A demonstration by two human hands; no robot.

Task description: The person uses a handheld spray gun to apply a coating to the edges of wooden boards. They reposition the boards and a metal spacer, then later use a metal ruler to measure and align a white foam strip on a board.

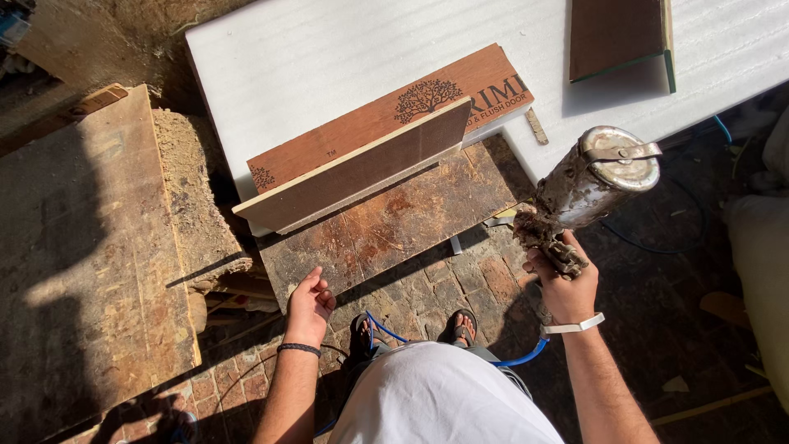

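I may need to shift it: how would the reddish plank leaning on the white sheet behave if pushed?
The plank looks stiff, a flat board with straight edges, so it would likely slide rather than bend. It seems to rest on the board in front, so pushing may move both. The white sheet looks smooth, so it may slip easily.

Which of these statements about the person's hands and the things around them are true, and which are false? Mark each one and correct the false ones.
1. The right hand grips a dirty metal spray gun with a canister. True.
2. The left hand holds a hammer. False: it is open and holds nothing, near the edge of the stained brown board.
3. A reddish plywood strip lies on the white foam sheet. True.
4. A blue hose runs near the person's feet. True.
5. The person wears closed boots. False: open sandals show on the brick floor.
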